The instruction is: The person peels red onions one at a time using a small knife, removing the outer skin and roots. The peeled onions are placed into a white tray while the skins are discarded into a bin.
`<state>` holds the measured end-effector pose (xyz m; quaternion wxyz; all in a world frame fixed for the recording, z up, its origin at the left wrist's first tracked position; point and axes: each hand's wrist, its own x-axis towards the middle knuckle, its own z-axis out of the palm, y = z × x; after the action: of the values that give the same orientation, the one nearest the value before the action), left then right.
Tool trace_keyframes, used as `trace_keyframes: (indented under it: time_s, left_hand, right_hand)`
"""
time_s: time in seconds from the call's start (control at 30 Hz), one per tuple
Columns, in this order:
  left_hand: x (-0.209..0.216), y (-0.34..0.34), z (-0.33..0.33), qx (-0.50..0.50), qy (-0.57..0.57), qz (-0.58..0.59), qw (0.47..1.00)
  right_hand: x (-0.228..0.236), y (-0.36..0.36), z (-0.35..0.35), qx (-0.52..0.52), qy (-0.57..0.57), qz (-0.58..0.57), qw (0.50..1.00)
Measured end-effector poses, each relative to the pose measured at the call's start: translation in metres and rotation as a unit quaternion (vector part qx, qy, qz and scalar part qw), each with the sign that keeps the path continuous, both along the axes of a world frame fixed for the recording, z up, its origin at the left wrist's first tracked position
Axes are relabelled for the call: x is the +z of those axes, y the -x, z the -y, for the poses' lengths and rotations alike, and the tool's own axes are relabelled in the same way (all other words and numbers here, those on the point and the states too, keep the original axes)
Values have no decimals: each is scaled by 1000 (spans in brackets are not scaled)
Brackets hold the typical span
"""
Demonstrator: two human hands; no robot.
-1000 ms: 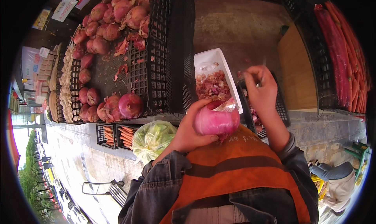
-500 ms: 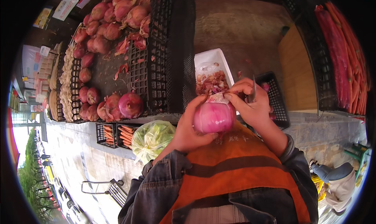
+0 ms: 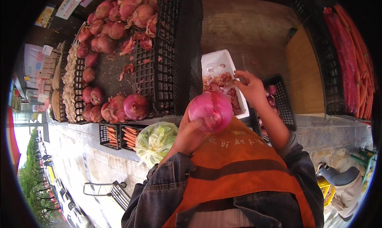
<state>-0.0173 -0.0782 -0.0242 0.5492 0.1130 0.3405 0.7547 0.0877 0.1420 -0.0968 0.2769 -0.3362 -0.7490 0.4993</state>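
My left hand (image 3: 190,132) is closed around a large peeled red onion (image 3: 211,110), glossy pink-purple, held in front of my orange apron (image 3: 242,164). To its upper right, my right hand (image 3: 252,90) reaches over a white foam box (image 3: 243,104). Its thumb and forefinger are apart; the other fingers are curled out of sight and partly smeared by motion. Below the fingertips a pale flake of onion skin (image 3: 230,84) shows over the box. Brown-red onion skins (image 3: 217,82) lie inside the box. No knife can be made out now.
A black crate (image 3: 155,76) of red onions (image 3: 136,106) stands at the left, with garlic (image 3: 69,84) beyond it. Lower down are carrots (image 3: 130,136) and a bagged green vegetable (image 3: 157,142). Another black crate (image 3: 284,104) holds onions by my right forearm. A person (image 3: 348,184) is at lower right.
My right hand has left the onion and moved up over the foam box. The onion has been turned in my left hand. A knife blade seen earlier at my right hand no longer shows.
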Motion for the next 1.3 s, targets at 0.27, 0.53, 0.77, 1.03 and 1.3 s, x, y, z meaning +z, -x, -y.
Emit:
trace_keyframes:
  time_s: [0.27,0.53,0.77,1.03,1.3]
  left_hand:
    - [0,-2,-2,82,37,-97,991]
    - [5,-4,-8,138,49,-206,968]
    - [2,-5,-7,157,58,-248,954]
    - [-2,-9,-1,89,42,-291,952]
    - [1,-11,-5,90,63,-305,946]
  right_hand:
    - [82,-39,52,171,-60,0,984]
    - [97,-54,72,238,-217,59,945]
    - [90,-56,74,200,-216,74,953]
    - [83,-47,61,94,-122,44,987]
    - [105,-39,72,157,-95,-106,977]
